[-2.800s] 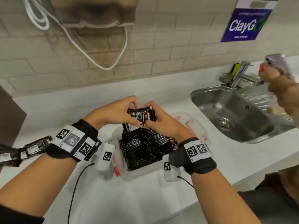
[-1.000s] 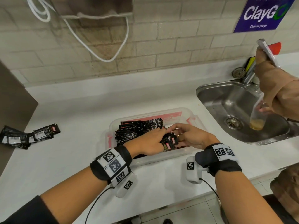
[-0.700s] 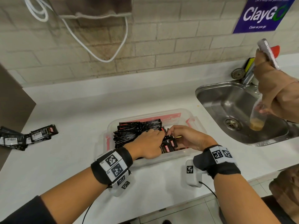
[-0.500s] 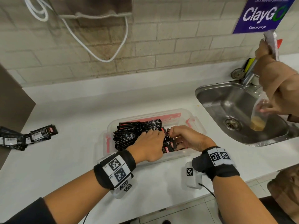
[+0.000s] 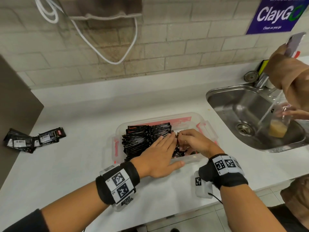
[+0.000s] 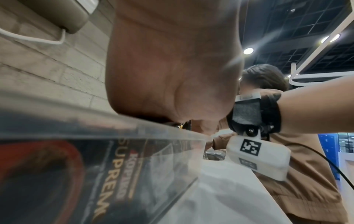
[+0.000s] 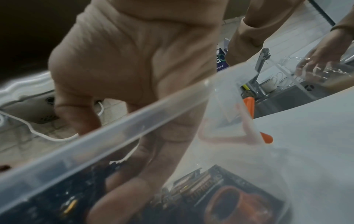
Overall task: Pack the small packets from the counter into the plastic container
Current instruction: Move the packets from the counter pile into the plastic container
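Observation:
A clear plastic container (image 5: 158, 117) with red clips sits mid-counter, holding a tight row of black packets (image 5: 140, 138). My left hand (image 5: 163, 146) lies flat on that row with straight fingers, its thumb along the near rim. My right hand (image 5: 189, 141) reaches into the container's right part, fingers curled round a small bundle of packets (image 5: 179, 150). In the left wrist view a packet (image 6: 114, 174) shows through the container wall (image 6: 95, 121). In the right wrist view my fingers (image 7: 138, 174) reach down behind the rim (image 7: 114, 133). Several loose packets (image 5: 35, 139) lie at the counter's far left.
A steel sink (image 5: 234, 101) lies to the right, where another person's hands (image 5: 291, 77) rinse a clear cup (image 5: 277, 129) under running water. A dark panel (image 5: 15, 104) stands at the left. The counter's front edge (image 5: 167, 220) runs just below my wrists.
Both hands lowered a bundle of packets into the container's right side. My left hand then let go and flattened over the stack; my right hand stays curled on the bundle.

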The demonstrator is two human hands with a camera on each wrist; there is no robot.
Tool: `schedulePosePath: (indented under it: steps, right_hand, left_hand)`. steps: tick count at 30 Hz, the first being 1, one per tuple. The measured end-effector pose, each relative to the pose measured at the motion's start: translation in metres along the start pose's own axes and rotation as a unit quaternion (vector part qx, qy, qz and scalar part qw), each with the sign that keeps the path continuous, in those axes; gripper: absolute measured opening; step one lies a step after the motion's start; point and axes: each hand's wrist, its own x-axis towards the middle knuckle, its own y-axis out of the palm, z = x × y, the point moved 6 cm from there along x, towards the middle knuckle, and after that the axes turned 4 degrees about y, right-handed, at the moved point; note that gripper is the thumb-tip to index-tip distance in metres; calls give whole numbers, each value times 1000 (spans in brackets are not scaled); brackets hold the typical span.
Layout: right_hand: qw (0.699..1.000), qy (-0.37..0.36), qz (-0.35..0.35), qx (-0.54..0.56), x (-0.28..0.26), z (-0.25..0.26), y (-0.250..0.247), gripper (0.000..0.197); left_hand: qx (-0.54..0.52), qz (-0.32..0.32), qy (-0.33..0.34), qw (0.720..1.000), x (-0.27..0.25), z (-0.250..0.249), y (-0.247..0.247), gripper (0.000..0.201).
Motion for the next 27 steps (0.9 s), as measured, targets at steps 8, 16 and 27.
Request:
schedulePosePath:
  steps: [8,16,27]
  right_hand:
    - [993,-2,-93,-79,7,-3,-1,19]
    - [989,21,-123,-76,9,-5,-4,26]
    - [978,-6,-174,-117,15,-4,-8,27]
  left_hand:
    - [-41,-28,-3,999,2,-2,-5,73]
    - [-6,5,-4,1000,3,-8,8,76]
    - [-31,-84,-76,993,22,-12,7,66]
